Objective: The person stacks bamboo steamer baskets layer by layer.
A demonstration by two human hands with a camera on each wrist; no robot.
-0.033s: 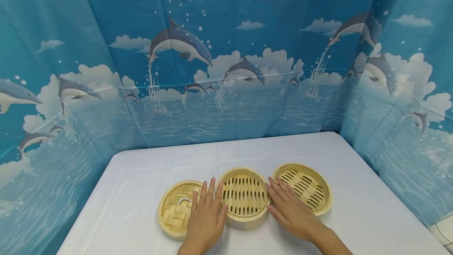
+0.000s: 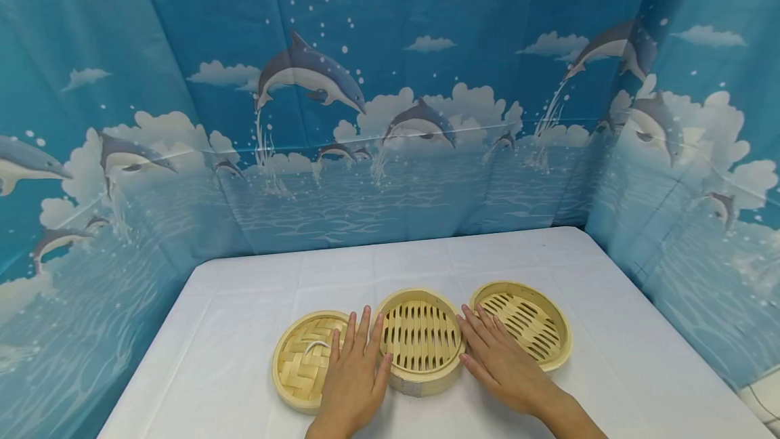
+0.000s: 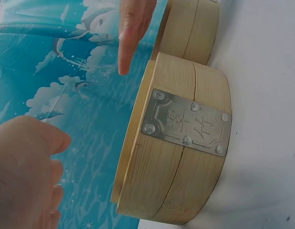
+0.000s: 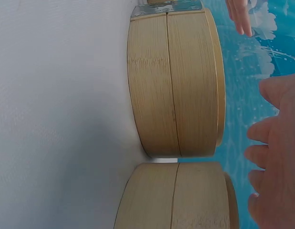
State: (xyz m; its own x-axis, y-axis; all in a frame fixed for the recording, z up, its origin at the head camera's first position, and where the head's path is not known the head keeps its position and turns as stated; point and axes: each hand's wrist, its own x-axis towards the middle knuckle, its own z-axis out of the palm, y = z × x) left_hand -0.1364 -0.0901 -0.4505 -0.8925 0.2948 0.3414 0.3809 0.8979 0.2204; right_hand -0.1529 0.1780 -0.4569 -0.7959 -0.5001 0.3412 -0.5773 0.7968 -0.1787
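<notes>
1. Left hand point(image 2: 356, 374): flat, fingers straight, holding nothing; left of middle basket point(image 2: 441, 379), overlapping lid point(image 2: 301, 371).
2. Right hand point(image 2: 502, 364): flat, nothing held; right of middle basket, overlapping right basket point(image 2: 551, 358).
3. Likely best handling: palms on opposite sides of middle basket, even pressure, level.
4. Bamboo-looking, round: grainy walls, slotted bases; lid woven, white handle point(image 2: 315, 344); embossed metal plate point(image 3: 187, 123) on middle basket's near side.

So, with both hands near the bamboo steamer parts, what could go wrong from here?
The middle basket and right basket stand close together, so moving one might bump the other. The left hand overlaps the lid in the head view; lowering it could catch the lid's white loop.
</notes>
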